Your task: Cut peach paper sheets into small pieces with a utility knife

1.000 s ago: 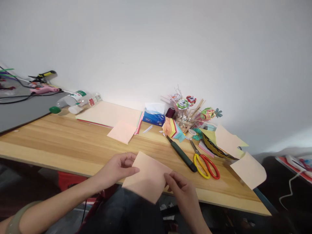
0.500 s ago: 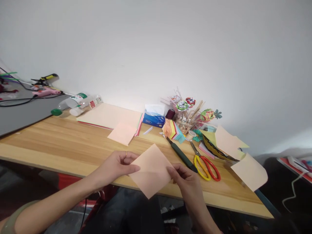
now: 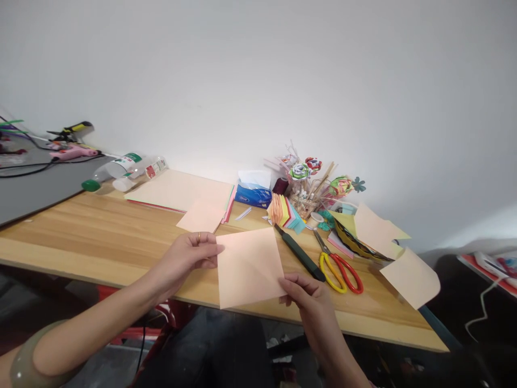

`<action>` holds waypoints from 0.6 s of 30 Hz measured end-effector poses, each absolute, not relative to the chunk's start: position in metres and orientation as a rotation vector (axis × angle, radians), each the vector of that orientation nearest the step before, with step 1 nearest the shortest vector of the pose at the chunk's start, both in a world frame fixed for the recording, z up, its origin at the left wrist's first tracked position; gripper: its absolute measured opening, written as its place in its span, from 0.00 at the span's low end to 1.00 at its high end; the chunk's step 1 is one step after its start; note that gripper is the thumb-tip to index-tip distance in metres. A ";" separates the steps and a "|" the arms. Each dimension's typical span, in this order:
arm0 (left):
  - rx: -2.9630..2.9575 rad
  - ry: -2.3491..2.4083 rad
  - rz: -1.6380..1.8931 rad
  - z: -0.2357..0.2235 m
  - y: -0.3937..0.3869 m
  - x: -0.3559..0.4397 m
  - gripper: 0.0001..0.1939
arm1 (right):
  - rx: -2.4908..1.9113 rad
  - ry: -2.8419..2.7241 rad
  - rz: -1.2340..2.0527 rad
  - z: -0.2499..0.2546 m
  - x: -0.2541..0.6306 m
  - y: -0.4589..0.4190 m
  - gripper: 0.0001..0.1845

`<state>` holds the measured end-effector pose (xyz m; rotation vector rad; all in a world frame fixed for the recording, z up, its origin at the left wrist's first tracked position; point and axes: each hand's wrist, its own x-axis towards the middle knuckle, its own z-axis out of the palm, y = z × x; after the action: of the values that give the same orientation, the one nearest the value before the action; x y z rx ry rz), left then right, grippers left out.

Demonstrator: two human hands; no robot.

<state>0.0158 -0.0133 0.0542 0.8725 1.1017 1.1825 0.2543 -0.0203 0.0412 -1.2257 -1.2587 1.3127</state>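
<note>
I hold a square sheet of peach paper above the front edge of the wooden table. My left hand, with a ring on one finger, pinches the sheet's upper left corner. My right hand pinches its lower right corner. The sheet faces me, nearly flat and upright. A green bangle sits on my left arm.
Yellow and red scissors and a dark craft knife lie right of the sheet. Behind are a stack of coloured paper, a tissue pack, folded coloured papers, paper flowers, bottles and loose peach sheets.
The sheet has turned from a diamond tilt to square-on and risen slightly. My left hand moved up along its left corner; my right hand shifted down to its lower right corner.
</note>
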 end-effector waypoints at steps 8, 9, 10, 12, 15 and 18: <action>0.880 1.102 1.159 0.056 -0.011 0.012 0.16 | -1.191 -1.197 1.461 0.047 0.252 -0.029 0.14; 0.884 1.094 1.155 0.055 -0.011 0.011 0.15 | -1.188 -1.198 1.463 0.047 0.252 -0.029 0.14; 0.889 1.088 1.151 0.055 -0.010 0.010 0.15 | -1.194 -1.209 1.452 0.047 0.252 -0.030 0.14; 0.898 1.079 1.147 0.054 -0.010 0.008 0.15 | -1.218 -1.255 1.415 0.047 0.254 -0.032 0.14; 0.906 1.077 1.130 0.052 -0.008 0.006 0.16 | -1.263 -1.423 1.304 0.052 0.255 -0.038 0.12; 0.934 1.077 1.107 0.047 -0.007 0.005 0.16 | -1.261 -1.669 1.070 0.059 0.254 -0.045 0.11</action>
<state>0.0048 -0.0067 0.0473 0.9344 1.0772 1.1071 0.2539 -0.0453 0.0592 -1.2610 -1.6686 1.0702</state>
